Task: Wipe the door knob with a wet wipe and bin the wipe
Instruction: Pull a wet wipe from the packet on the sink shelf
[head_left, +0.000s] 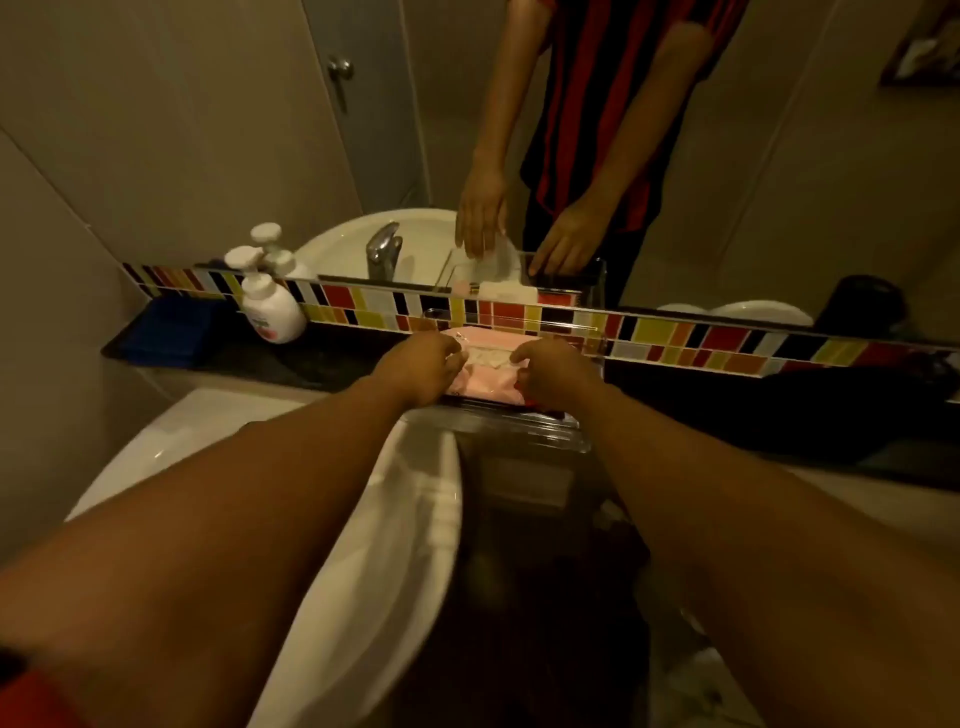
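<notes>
Wipe-fetching step — left hand (421, 366) and right hand (545, 374), slightly apart, both pinch at pink wet-wipe pack (480, 371) mid-frame. Door knob (340, 67) upper left, mirrored. Next: pull one sheet free.

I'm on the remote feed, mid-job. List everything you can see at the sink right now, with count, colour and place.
wet wipe pack: one, pink, in a clear tray on the counter before the mirror.
clear tray: one, transparent, right of the basin.
soap pump bottle: one, white, back left of the counter.
blue block: one, left of the bottle; kind unclear.
basin: one, white, below the arms.
tile strip: multicoloured, under the mirror.
door knob: one, metallic, seen in the mirror.
left hand: on the pack's left end.
right hand: on its right end.
</notes>
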